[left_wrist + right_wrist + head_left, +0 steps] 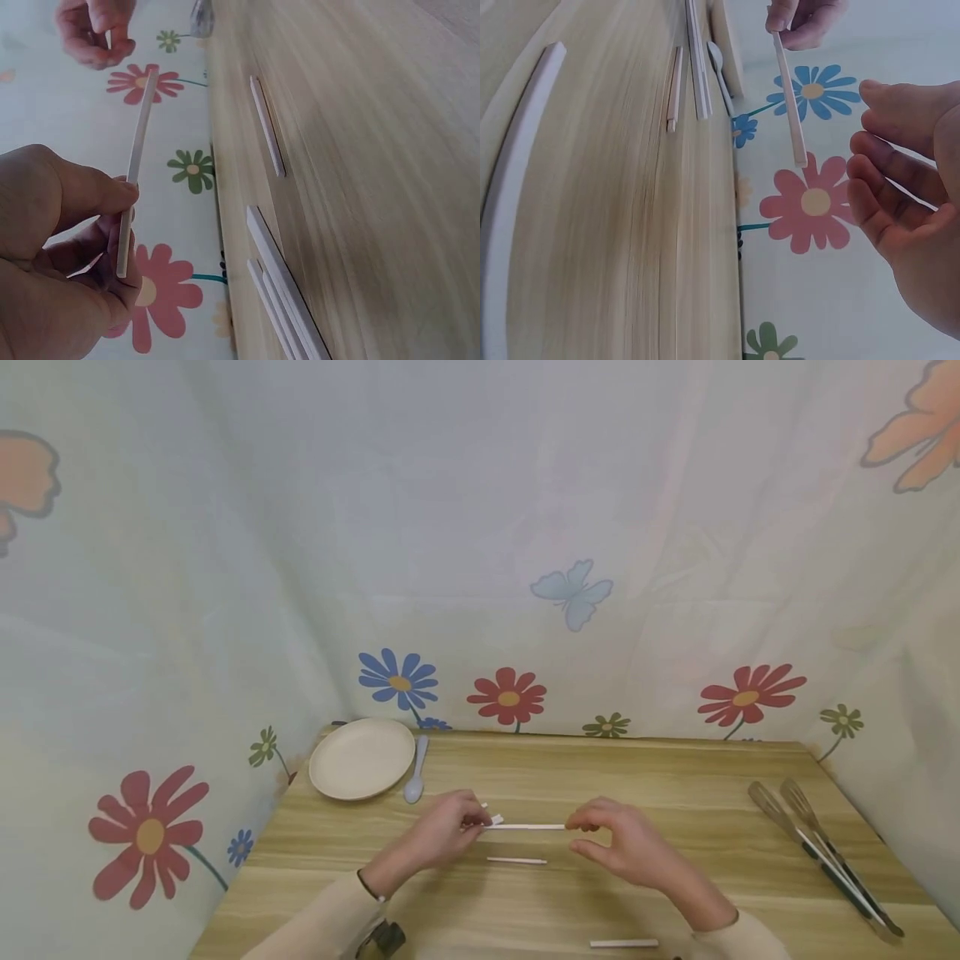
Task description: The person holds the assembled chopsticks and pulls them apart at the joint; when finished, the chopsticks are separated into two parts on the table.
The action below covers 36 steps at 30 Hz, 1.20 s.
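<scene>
My left hand point(452, 823) pinches one end of a thin white square stick point(525, 827) between thumb and fingers, raised above the wooden table. In the left wrist view the held stick point(140, 142) slants up away from the thumb. My right hand point(622, 845) is by the stick's free end, with thumb and fingers spread apart. The right wrist view shows a gap between the right hand point(911, 172) and the stick point(790, 101). Below them a shorter white stick point(517, 861) lies on the table. More white sticks point(283, 281) lie side by side, partly behind the left hand in the head view.
Another white stick point(624, 943) lies near the front edge of the table point(675, 777). At the back left are a cream plate point(362, 760) and a grey spoon point(416, 770). Two slotted utensils point(825, 852) lie at the right. A flower-printed curtain point(465, 527) surrounds the table.
</scene>
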{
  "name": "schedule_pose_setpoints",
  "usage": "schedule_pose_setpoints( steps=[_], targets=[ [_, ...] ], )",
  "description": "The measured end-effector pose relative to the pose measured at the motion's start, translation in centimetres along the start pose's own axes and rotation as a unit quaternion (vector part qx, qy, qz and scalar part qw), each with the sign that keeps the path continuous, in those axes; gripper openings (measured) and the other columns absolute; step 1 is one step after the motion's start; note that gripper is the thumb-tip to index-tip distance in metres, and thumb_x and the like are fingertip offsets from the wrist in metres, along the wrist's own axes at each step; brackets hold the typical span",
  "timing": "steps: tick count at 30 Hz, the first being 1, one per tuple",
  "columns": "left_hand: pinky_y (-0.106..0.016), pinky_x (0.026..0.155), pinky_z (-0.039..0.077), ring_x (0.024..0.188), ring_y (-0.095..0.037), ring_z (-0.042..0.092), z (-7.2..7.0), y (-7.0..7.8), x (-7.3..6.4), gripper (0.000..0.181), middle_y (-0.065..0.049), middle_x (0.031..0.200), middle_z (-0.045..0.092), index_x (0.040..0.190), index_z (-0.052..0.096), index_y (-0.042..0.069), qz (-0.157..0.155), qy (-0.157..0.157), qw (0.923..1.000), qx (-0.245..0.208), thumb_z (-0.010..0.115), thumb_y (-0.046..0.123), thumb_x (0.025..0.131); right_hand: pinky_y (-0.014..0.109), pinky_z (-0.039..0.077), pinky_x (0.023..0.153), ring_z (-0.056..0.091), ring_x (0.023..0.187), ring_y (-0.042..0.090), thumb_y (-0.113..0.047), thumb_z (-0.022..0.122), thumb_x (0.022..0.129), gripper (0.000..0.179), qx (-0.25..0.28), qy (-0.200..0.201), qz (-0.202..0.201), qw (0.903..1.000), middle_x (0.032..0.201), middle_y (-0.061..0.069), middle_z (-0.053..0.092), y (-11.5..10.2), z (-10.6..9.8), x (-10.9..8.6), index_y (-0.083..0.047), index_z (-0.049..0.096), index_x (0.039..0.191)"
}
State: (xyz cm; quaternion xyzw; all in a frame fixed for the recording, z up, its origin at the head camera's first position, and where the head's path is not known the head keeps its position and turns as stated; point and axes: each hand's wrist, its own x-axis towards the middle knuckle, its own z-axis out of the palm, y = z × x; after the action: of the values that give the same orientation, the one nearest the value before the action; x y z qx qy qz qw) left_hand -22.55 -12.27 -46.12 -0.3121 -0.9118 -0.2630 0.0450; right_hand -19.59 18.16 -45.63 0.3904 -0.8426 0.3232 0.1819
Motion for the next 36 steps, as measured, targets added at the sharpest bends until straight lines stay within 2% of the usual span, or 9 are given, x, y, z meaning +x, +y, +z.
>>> schedule_pose_setpoints(
  steps=[7,12,19,28,36],
  targets=[
    [-0.017,0.067,0.047,0.074,-0.003,0.054,0.2,0.4,0.7,0.009,0.004,0.082,0.062,0.093,0.076,0.009,0.02,-0.006,0.9998,0.005,0.07,0.009,0.087,0.031,0.055,0.072,0.062,0.082,0.013,-0.018,0.078,0.082,0.017,0.004,-0.03,0.027,0.9992,0.095,-0.004,0.07,0.2,0.3,0.8,-0.016,0.071,0.097],
    [-0.017,0.066,0.047,0.074,-0.002,0.054,0.2,0.8,1.1,0.008,0.004,0.083,0.062,0.092,0.076,0.01,0.026,-0.009,0.9996,0.009,0.069,0.009,0.088,0.031,0.055,0.071,0.062,0.081,0.013,-0.015,0.078,0.082,0.017,0.013,-0.036,0.031,0.9988,0.094,-0.001,0.07,0.4,0.6,1.2,-0.012,0.072,0.098],
    [-0.016,0.066,0.047,0.074,-0.003,0.054,0.1,1.4,1.4,0.008,0.003,0.084,0.063,0.093,0.076,0.01,0.029,-0.015,0.9995,0.004,0.069,0.009,0.088,0.031,0.055,0.074,0.063,0.083,0.012,-0.016,0.078,0.082,0.018,0.006,-0.045,0.051,0.9976,0.095,-0.002,0.07,0.6,0.9,1.8,-0.014,0.071,0.098],
    [-0.015,0.067,0.048,0.075,-0.002,0.054,0.2,1.8,1.6,0.01,0.002,0.085,0.064,0.094,0.076,0.009,0.034,-0.017,0.9993,-0.008,0.069,0.006,0.087,0.027,0.055,0.071,0.062,0.081,0.008,-0.016,0.078,0.082,0.016,0.001,-0.052,0.048,0.9975,0.091,-0.003,0.07,0.9,1.6,2.1,-0.011,0.073,0.096],
    [-0.014,0.065,0.046,0.074,-0.001,0.053,0.1,2.2,1.7,0.009,0.004,0.084,0.062,0.093,0.076,0.01,0.041,-0.01,0.9991,-0.003,0.069,0.008,0.088,0.022,0.054,0.067,0.062,0.078,0.007,-0.008,0.075,0.083,0.01,0.018,-0.061,0.049,0.9968,0.087,-0.003,0.069,0.9,1.9,2.3,-0.011,0.072,0.091]
  ],
)
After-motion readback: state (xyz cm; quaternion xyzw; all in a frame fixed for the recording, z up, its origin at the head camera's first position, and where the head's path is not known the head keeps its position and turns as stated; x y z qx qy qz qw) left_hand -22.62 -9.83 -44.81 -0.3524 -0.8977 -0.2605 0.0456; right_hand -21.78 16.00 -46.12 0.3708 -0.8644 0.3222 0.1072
